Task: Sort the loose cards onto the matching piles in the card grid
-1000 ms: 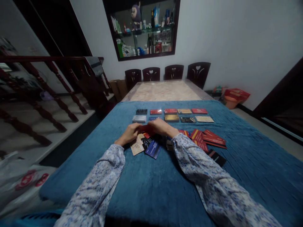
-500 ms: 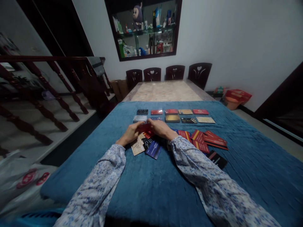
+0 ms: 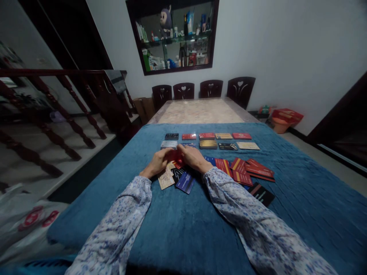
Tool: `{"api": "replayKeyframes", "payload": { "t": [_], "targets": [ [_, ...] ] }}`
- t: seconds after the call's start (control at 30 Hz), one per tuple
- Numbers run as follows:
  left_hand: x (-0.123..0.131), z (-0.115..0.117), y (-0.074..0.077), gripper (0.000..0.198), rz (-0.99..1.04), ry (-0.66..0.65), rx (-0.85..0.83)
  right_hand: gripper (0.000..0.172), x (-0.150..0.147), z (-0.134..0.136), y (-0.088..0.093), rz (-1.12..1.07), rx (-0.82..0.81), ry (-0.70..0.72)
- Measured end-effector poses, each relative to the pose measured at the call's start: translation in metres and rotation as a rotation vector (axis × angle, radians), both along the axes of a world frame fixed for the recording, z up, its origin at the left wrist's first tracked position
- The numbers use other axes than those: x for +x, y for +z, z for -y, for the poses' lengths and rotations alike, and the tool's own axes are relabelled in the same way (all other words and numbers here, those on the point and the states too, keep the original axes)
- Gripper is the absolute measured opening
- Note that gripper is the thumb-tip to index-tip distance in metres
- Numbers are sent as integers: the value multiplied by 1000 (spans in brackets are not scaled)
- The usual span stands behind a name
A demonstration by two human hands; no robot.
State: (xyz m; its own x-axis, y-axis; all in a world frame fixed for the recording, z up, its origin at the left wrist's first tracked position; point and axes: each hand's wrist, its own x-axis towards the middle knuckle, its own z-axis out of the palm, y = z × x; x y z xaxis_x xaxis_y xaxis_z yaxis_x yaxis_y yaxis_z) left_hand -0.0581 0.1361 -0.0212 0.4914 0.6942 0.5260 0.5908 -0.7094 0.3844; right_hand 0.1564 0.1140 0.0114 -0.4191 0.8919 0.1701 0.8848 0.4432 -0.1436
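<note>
Before partly hidden card stacks (image 3: 168,144), both hands (image 3: 194,157) grip a red card (image 3: 172,155)

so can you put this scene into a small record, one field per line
hands: left hand and right hand, close together
held: red card between them, possibly more than one
nearer the person: overlapping beige card, black card, blue card
beyond hands: two rows of cards
to the right: loose cards, mostly red
surface: blue cloth over part of a table
background: four dark chairs
</note>
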Motion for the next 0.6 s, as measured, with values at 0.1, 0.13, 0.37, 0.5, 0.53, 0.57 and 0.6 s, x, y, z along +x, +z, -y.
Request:
{"api": "replayKeyframes", "payload": {
  "t": [0.1, 0.13, 0.37, 0.5, 0.53, 0.57, 0.6],
  "targets": [
    [1, 1, 0, 48, -13, -10, 10, 38, -1, 1, 1, 1, 1, -6],
    [1, 1, 0, 49, -19, -14, 14, 38, -2, 2, 1, 3, 2, -9],
    [2, 2, 2, 49, -45, -24, 21, 38, -7, 6, 1, 4, 0, -4],
    [2, 1, 1, 47, -48, -16, 32, 37, -8, 6, 0, -6, -6, 9],
    [2, 1, 1, 47, -50, -9, 35, 38, -8, 6, -1, -10, -6, 16],
    [1, 0, 0, 47, -52, -1, 37, 39, -8, 6, -1, -17, -4, 24],
    [1, 0, 0, 47, -52, 9, 40, 41, -8, 6, -1, -25, -1, 30]
  ]
}}
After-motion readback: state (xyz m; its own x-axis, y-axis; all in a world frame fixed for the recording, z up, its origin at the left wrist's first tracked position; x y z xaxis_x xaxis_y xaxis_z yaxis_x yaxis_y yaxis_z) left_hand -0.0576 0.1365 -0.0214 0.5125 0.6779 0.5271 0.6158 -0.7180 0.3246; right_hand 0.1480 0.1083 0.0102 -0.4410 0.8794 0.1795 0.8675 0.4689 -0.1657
